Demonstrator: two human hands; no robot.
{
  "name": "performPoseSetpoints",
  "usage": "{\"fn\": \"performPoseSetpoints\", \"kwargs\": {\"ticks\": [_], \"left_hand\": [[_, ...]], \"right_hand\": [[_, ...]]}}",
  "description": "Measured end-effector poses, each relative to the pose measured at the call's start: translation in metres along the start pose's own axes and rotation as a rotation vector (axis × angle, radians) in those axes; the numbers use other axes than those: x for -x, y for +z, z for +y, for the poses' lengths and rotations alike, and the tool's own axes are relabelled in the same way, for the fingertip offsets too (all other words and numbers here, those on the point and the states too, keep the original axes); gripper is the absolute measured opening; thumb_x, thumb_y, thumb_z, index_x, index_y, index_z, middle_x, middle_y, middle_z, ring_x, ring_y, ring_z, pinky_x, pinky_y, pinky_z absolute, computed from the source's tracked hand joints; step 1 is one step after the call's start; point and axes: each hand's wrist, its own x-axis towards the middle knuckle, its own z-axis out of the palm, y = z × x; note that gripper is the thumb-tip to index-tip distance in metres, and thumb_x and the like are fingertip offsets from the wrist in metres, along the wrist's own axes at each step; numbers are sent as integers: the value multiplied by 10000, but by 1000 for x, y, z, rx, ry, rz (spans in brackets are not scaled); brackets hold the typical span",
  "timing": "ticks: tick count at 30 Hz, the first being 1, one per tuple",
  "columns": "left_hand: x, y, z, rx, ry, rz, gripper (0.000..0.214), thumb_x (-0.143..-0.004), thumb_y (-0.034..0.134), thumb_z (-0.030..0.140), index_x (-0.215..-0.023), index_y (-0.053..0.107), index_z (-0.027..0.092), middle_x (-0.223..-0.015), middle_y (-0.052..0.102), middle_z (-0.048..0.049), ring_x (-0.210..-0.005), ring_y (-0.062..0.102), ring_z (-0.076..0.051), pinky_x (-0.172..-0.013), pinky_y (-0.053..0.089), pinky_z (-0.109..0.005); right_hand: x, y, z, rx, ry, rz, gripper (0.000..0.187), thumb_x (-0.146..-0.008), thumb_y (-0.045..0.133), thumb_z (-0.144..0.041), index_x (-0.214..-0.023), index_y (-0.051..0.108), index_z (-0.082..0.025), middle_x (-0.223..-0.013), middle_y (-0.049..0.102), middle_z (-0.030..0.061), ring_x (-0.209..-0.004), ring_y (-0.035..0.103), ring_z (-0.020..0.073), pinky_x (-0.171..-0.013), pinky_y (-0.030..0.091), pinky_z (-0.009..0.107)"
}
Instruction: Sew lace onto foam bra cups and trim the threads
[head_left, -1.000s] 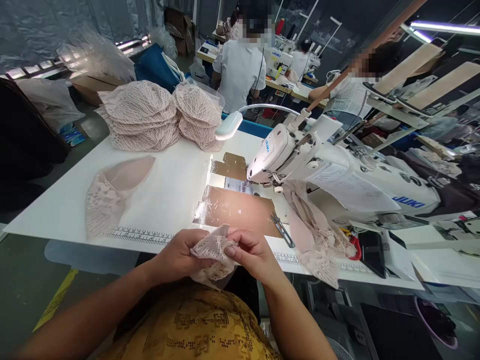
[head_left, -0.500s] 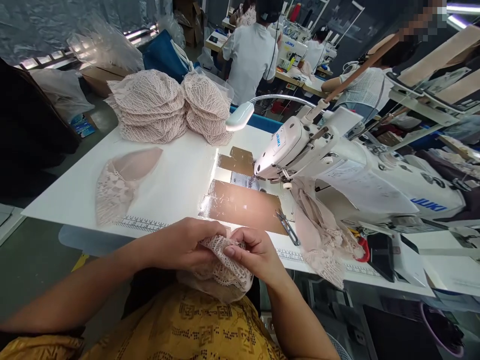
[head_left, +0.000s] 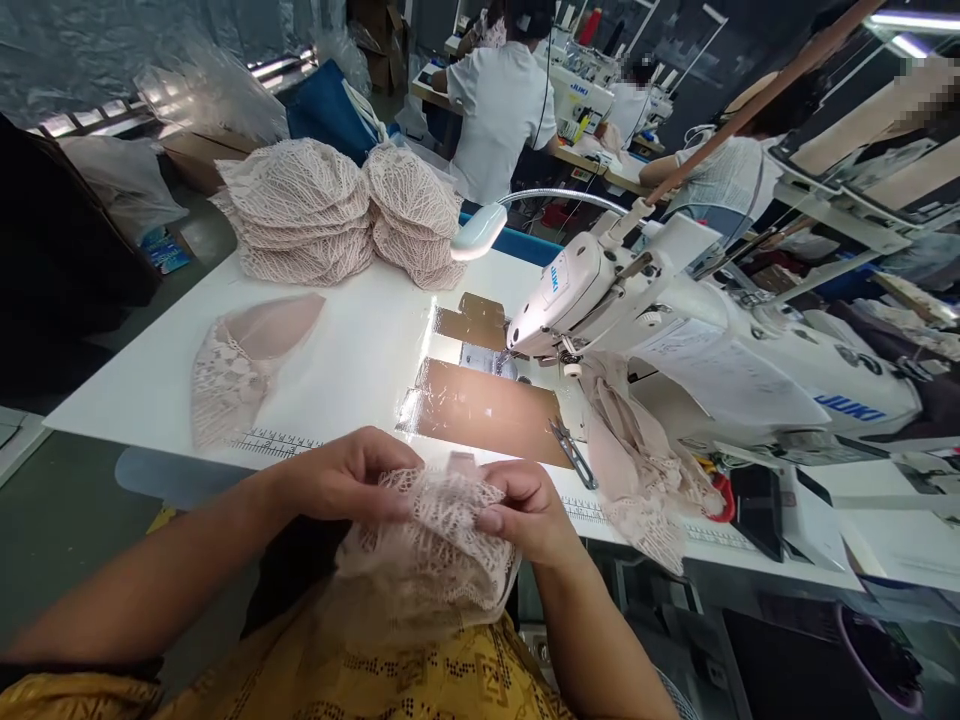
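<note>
Both my hands hold one pale pink lace piece [head_left: 427, 560] over my lap, just below the near edge of the white table [head_left: 352, 350]. My left hand [head_left: 341, 480] pinches its upper left edge. My right hand [head_left: 529, 515] grips its upper right edge, fingers curled. The lace hangs spread between them onto my yellow top. A single lace cup [head_left: 240, 365] lies on the table to the left. Two stacks of lace cups [head_left: 337, 210] stand at the far edge.
A white sewing machine [head_left: 675, 340] with a gooseneck lamp [head_left: 480, 230] fills the right of the table. Pink lace [head_left: 637, 450] hangs from it over the edge, thread snips [head_left: 574, 455] beside it. Other people sit at machines behind.
The lace piece was bunched between my hands; now my hands have drawn apart and it is spread open and hangs lower over my lap.
</note>
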Motion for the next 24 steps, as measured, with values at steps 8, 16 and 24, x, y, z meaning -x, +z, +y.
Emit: {"fn": "performPoseSetpoints", "kwargs": {"ticks": [8, 16, 24], "left_hand": [[4, 41, -42, 820, 152, 312, 729, -684, 734, 643, -1237, 605, 185, -1289, 604, -108, -1191, 559, -303, -989, 471, -394], [-21, 58, -42, 714, -56, 716, 414, -597, 707, 28, -988, 707, 165, -891, 731, -43, -872, 679, -226, -721, 558, -295], [-9, 45, -48, 651, 37, 475, 164, -678, 716, 142, -842, 721, 145, -816, 711, -64, -762, 656, -192, -724, 549, -286]], "right_hand": [[-8, 4, 16, -199, -151, 540, 313, -572, 840, -518, -626, 725, -231, -641, 692, 25, -635, 615, 198, -660, 519, 347], [-16, 15, 28, -320, -16, 489, 256, -616, 842, -427, -739, 766, -215, -685, 726, 20, -635, 648, 205, -655, 534, 353], [-12, 5, 7, -517, -119, 603, 248, -567, 858, -391, -722, 749, -231, -711, 740, 30, -767, 696, 249, -804, 545, 407]]}}
